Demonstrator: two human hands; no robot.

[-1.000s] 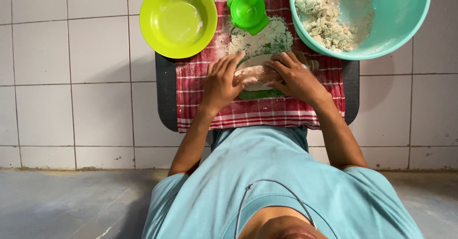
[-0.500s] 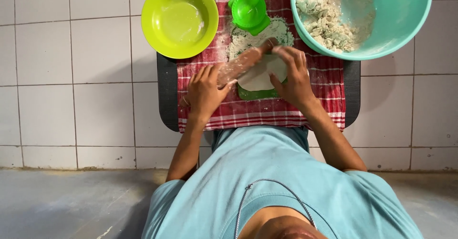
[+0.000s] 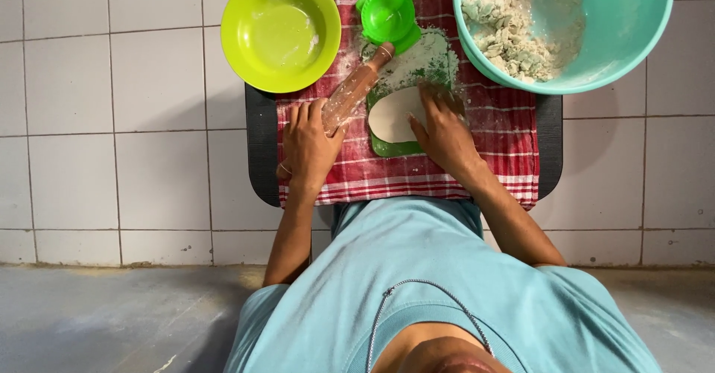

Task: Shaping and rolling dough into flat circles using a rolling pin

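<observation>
On the red checked cloth (image 3: 477,164) spread over a dark mat (image 3: 257,157), 2 hands work at a small green board (image 3: 395,147) dusted with flour. The left hand (image 3: 309,146) lies flat with its fingers spread, its fingertips against the near end of the wooden rolling pin (image 3: 354,90), not closed round it. The right hand (image 3: 443,131) presses its fingers, held loosely together, onto the right edge of the flat round of dough (image 3: 391,114) that rests on the board. By the look of it, the rolling step is paused while the round is being turned or lifted, so the next move seems to call for a light touch under its thin edge, since it could stretch or tear. The pin's long axis runs diagonally, from near the left hand up and away to the right, its far end pointing at the green dumpling press (image 3: 387,14) at the top of the cloth. A lime-green bowl (image 3: 249,1) stands to the left of it, and a teal bowl (image 3: 633,23) of crumbly dough lumps to the right.
</observation>
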